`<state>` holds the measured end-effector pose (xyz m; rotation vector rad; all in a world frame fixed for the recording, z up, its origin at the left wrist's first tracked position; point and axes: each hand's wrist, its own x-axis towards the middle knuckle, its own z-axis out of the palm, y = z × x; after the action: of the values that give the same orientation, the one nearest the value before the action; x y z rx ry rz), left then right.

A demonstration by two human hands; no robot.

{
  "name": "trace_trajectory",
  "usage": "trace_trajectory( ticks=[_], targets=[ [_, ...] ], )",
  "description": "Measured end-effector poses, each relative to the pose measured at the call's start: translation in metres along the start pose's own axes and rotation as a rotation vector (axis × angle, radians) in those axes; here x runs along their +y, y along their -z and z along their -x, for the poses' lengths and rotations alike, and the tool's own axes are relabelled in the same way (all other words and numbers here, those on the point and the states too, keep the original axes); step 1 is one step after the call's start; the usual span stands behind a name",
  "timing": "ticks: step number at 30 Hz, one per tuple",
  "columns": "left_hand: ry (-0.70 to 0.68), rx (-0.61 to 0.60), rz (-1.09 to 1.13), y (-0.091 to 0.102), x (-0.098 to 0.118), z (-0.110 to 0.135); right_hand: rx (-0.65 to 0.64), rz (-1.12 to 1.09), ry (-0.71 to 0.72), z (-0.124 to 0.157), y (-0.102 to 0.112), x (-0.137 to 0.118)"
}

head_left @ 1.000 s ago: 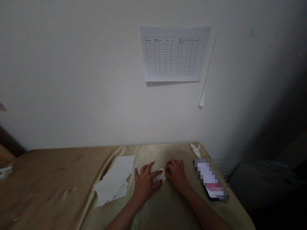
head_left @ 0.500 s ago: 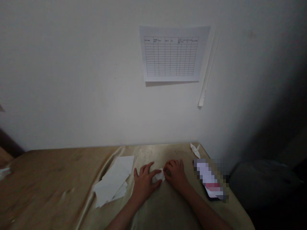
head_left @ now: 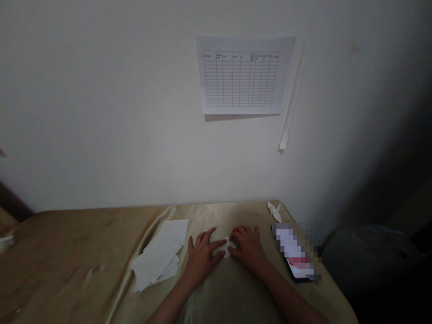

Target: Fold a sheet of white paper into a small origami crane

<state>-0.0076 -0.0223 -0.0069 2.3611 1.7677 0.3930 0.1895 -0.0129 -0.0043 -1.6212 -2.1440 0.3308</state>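
- From where I'm standing, the work looks like a folding step: a small folded piece of white paper lies on the gold tablecloth, right between the person's two hands, and I'd judge a crease is being shaped or flattened.
- As I see it, the next move calls for one hand to steady the paper while the other lines up an edge and presses along it; a piece that small leaves little room for fingertips.
- The left hand is partly open, its outer fingers fanned over the cloth, thumb and index finger apart, both tips at the paper's left side.
- The right hand is more bent, fingers curled together, with a gap between thumb and index finger; both tips reach the paper's right side.
- Neither hand is lifting it. Whether any fingertip pinches a layer I can't tell, nor can I make out the folds.
- Over by the left hand, well within reach, a loose stack of white paper sheets lies fanned out.
- Past the right hand sits a phone, with a folded white paper shape just beyond it.
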Motion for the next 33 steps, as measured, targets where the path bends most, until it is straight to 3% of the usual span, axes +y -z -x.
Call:
trace_trajectory(
  ticks=[23,33],
  targets=[
    [0.003,0.015,-0.011,0.0005,-0.0003,0.0026,-0.044,0.029,0.022,0.0047,-0.0007,0.0025],
    [-0.003,0.036,-0.021,-0.0013,-0.0005,0.0015,0.036,0.027,0.007,0.0013,-0.0058,0.0024]
  ],
)
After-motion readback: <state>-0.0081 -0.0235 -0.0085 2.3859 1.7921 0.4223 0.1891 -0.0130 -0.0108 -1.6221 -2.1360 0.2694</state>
